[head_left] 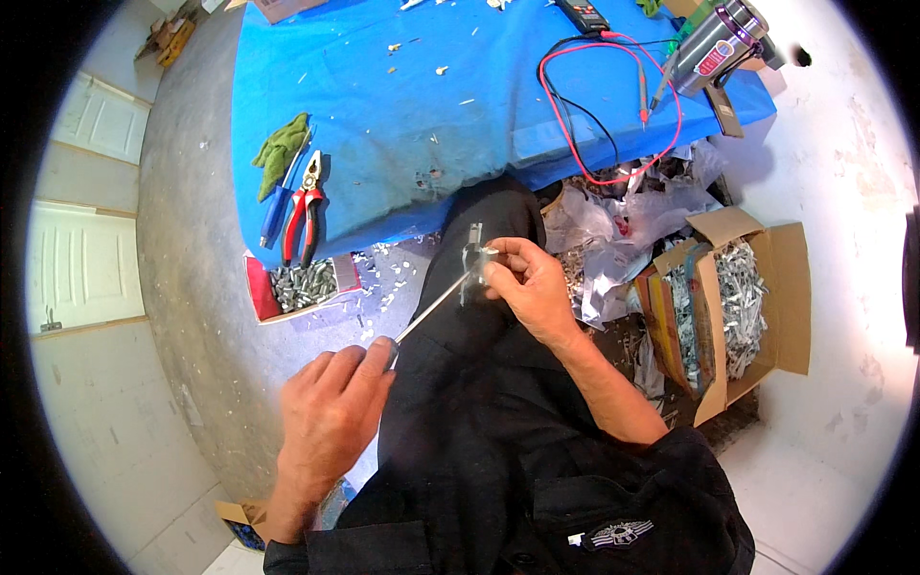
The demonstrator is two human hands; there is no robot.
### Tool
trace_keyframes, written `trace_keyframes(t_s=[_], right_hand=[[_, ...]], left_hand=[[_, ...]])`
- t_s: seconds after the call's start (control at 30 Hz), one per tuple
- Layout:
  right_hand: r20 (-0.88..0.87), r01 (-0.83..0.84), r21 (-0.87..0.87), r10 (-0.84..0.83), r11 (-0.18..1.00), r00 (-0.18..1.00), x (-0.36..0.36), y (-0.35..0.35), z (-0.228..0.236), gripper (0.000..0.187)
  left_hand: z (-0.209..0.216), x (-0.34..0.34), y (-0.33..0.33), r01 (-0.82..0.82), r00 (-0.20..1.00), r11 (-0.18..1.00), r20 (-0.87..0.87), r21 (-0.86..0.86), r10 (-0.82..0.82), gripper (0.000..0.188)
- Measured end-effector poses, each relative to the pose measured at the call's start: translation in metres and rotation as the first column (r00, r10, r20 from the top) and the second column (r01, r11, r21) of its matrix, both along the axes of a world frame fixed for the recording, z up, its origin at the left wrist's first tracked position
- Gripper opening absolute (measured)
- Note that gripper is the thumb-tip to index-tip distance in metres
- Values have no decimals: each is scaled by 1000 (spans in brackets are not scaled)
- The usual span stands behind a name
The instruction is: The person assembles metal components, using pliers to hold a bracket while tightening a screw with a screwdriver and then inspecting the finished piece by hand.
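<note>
My left hand [331,407] is closed around the handle of a screwdriver [431,309], its long metal shaft slanting up to the right. The handle is mostly hidden in the fist. Above my black-trousered leg, my right hand [527,287] pinches a small silvery, partly clear part [474,240] between thumb and fingers. The shaft's tip meets this part beside the right fingertips; whether it sits inside the part, I cannot tell. What exactly the part is does not show clearly.
On the blue-covered table [383,115] lie red-black pliers [305,206], a blue-handled screwdriver [276,213], a green cloth [281,153], a multimeter [583,14] with leads and a grey flask [714,53]. Below stand a box of metal pieces [305,286] and a carton of silvery strips [709,326].
</note>
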State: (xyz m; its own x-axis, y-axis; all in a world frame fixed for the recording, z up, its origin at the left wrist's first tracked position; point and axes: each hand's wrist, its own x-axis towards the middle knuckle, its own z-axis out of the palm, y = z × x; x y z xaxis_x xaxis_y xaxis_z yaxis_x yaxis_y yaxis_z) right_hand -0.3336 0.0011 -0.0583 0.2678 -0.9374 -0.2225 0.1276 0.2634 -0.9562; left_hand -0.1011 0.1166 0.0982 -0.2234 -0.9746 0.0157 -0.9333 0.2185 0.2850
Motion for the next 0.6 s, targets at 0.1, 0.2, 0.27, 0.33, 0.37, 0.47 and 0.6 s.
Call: trace_keyframes(t_s=[0.1,0.2,0.27,0.33,0.37,0.47,0.6], right_hand=[[17,115,16,-115,993,993,6,4,-3,32],[36,156,70,-159,985,987,8,7,-4,33],[60,198,57,-202,978,978,11,8,-3,32],[65,219,45,-221,975,973,12,9,-3,30],[59,220,39,-222,975,973,12,9,-3,29],[-1,232,-34,-232,972,973,10,9,-4,29],[-63,212,-106,-219,972,974,9,11,-7,29]], left_hand=[[-5,-10,4,28,996,998,91,-57,-23,40],[-5,-18,7,36,991,998,132,-58,-28,39],[-10,-19,8,52,990,993,139,-105,-37,37],[-12,-20,6,65,987,988,152,-138,-44,36],[-12,-20,6,64,988,988,150,-140,-43,36],[-13,-19,5,58,991,992,124,-115,-44,36],[-5,-14,-1,30,998,999,55,-28,-29,37]])
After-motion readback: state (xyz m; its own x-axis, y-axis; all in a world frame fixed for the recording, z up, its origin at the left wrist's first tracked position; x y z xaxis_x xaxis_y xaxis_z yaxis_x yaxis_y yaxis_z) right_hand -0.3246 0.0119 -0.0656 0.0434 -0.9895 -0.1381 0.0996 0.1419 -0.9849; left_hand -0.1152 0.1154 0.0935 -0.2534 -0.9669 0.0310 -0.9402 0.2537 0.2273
